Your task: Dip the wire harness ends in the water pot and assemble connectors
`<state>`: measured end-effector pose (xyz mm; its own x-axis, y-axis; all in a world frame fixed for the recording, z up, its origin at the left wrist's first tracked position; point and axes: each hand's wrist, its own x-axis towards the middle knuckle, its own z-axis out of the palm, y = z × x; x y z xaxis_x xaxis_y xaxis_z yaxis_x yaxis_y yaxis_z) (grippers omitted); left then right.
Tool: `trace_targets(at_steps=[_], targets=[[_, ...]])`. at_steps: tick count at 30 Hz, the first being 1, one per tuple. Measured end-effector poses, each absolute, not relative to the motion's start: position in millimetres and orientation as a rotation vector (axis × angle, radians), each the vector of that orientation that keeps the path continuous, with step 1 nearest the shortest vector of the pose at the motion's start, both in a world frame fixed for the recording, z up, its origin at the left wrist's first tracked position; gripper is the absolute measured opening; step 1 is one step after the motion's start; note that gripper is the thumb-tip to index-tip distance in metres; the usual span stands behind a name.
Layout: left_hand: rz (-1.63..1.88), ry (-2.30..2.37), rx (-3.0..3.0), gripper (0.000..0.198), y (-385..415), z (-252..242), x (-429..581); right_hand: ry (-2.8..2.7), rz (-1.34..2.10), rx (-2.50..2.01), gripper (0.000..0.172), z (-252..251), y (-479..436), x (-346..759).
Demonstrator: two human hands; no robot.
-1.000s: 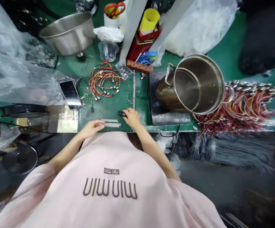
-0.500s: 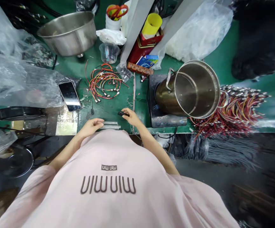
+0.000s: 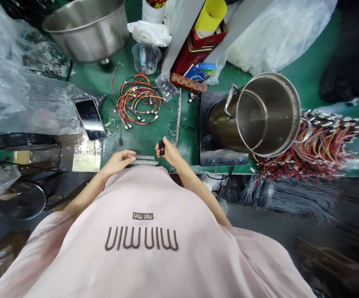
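Note:
My right hand pinches a small black block and holds it upright just above the green bench top. My left hand rests at the bench's near edge with its fingers curled, the fingertips by two pale flat strips lying side by side. Whether the left hand grips anything is not visible. A loose coil of red, orange and yellow wires with white connectors lies a little beyond both hands.
A steel pot lies on its side on a hot plate at right, beside a big bundle of wires. A phone, plastic bags, a steel bowl and a clear cup stand around the back and left.
My right hand has lifted the small black block off the bench and turned it upright. The left hand has stayed by the strips, its fingers curling a bit more.

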<state>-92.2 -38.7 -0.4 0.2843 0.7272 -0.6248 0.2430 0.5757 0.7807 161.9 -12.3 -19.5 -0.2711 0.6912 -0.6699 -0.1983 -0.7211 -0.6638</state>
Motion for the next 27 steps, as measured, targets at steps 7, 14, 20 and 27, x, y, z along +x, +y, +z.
trace_targets(at_steps=[7, 14, 20, 27], targets=[[0.425, 1.297, 0.924, 0.054, -43.4, -1.7, -92.2, -0.749, 1.891, -1.589, 0.058, -27.9, -10.3, 156.8], [0.417, 1.295, 0.929, 0.054, -42.9, -1.5, -91.7, -0.803, 1.841, -1.676, 0.056, -26.6, -7.4, 156.8], [0.412, 1.305, 0.925, 0.053, -42.2, -1.5, -92.5, -0.808, 1.833, -1.669, 0.056, -29.9, -6.1, 156.3], [0.405, 1.298, 0.928, 0.053, -41.8, -2.0, -93.4, -0.944, 1.854, -1.697, 0.06, -29.0, -4.3, 160.5]])
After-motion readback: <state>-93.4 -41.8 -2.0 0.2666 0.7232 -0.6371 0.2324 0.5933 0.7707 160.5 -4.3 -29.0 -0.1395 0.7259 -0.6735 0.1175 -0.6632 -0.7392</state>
